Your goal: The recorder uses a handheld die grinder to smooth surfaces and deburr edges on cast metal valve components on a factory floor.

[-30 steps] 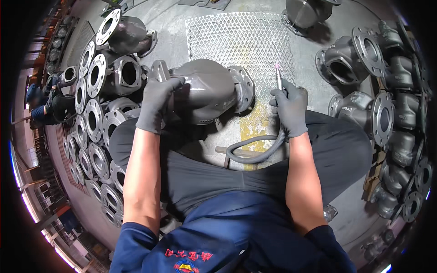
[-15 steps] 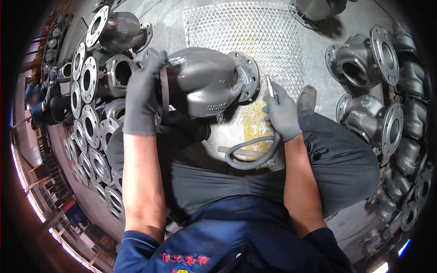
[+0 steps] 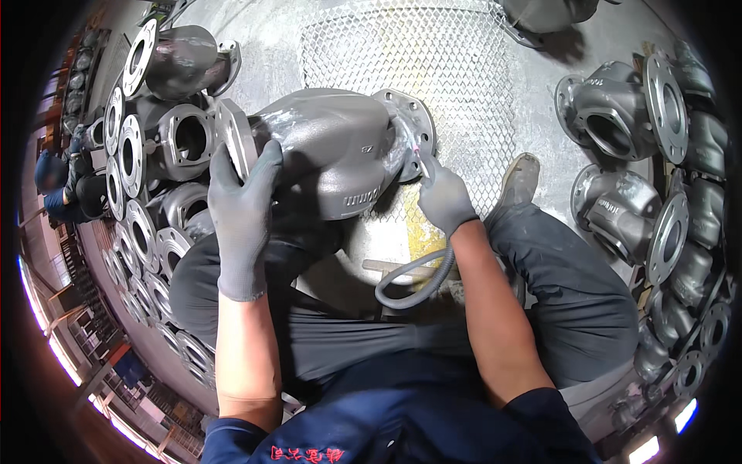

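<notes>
A large grey cast-metal valve body (image 3: pixel 328 135) lies on its side before me, with a flange at each end. My left hand (image 3: pixel 241 213), in a grey glove, grips the lower edge of its left flange (image 3: pixel 238 139), fingers and thumb on either side. In my gloved right hand (image 3: pixel 447 197) is a slim pencil grinder (image 3: pixel 420 160) with a pinkish tip and a grey hose (image 3: pixel 410 286). Its tip is at the neck beside the right flange (image 3: pixel 423 124); whether it touches the metal I cannot tell.
Expanded metal mesh (image 3: pixel 464 69) covers the floor beyond. Many flanged castings (image 3: pixel 143 224) are stacked at the left, with more castings (image 3: pixel 618 205) at the right. My right boot (image 3: pixel 519 182) stands beside the mesh. Another person (image 3: pixel 66 182) is at the far left.
My left hand has slid from the top of the left flange toward its lower edge. My right hand has brought the grinder left, from open space to the right neck of the valve body.
</notes>
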Motion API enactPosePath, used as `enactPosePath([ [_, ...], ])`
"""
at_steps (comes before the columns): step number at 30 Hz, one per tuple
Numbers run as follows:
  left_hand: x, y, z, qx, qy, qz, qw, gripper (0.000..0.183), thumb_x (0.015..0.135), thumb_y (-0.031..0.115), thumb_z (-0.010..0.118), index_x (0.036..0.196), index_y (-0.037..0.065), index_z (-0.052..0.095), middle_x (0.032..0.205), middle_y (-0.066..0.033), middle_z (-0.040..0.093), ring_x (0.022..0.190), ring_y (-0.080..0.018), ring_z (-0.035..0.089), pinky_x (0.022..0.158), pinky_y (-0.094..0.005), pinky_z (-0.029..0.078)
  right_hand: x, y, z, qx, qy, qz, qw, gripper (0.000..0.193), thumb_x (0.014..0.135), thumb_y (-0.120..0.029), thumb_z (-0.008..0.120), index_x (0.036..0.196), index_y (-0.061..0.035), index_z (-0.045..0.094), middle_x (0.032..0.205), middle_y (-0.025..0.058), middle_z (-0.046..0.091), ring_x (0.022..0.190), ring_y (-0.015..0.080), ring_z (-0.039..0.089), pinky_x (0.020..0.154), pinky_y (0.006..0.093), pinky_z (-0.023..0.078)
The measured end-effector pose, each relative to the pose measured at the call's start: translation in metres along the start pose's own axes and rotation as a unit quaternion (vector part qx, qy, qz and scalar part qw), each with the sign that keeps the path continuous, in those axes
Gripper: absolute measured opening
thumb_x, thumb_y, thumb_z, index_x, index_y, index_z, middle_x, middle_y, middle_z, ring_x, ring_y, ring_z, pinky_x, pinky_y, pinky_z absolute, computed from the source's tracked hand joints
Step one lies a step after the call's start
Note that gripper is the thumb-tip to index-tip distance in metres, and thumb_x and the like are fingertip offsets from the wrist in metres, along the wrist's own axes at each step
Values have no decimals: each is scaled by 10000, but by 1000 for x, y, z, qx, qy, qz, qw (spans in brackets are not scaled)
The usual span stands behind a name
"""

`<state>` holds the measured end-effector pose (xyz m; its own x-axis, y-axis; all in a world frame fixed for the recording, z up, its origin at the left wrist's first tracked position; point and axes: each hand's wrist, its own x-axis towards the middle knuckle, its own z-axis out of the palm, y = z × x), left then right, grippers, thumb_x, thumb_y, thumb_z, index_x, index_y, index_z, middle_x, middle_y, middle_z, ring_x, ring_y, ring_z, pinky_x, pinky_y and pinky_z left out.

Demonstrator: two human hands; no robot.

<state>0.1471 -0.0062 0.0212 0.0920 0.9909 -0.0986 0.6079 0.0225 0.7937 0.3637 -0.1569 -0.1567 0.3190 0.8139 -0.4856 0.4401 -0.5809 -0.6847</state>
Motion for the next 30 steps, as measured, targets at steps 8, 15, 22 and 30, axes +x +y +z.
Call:
enactPosePath([
  [8,4,3,0,-25,-14,-44,999,520,968,271,799,1328,-74,647,1088,-79,748,950,-109,666,877,-280,537,23,-19,5,-10,43,10,999,433,995,-151,557,1394,9,609,980,347,725,944,530,710,888,598,568],
  [15,7,-3,-7,-49,6,-68,996,500,978,263,787,1330,-67,655,1085,-71,748,959,-109,668,890,-278,533,30,-29,-1,-38,18,14,999,422,984,-131,553,1372,25,608,1006,356,722,970,531,709,905,592,569],
  [22,6,2,-8,-77,35,-109,990,423,1005,292,760,1269,-28,677,879,-21,703,651,-53,579,570,-225,448,17,-24,3,-37,12,8,999,483,949,-72,547,1428,-23,583,1065,327,722,1022,514,690,926,550,553],
  [30,5,-9,-17,-92,28,-130,987,388,1020,269,733,1276,-13,661,816,0,664,584,-59,546,525,-227,427,45,-28,-22,0,-19,-19,1000,494,962,-154,593,1445,-49,599,1154,326,719,1106,483,689,966,541,554],
])
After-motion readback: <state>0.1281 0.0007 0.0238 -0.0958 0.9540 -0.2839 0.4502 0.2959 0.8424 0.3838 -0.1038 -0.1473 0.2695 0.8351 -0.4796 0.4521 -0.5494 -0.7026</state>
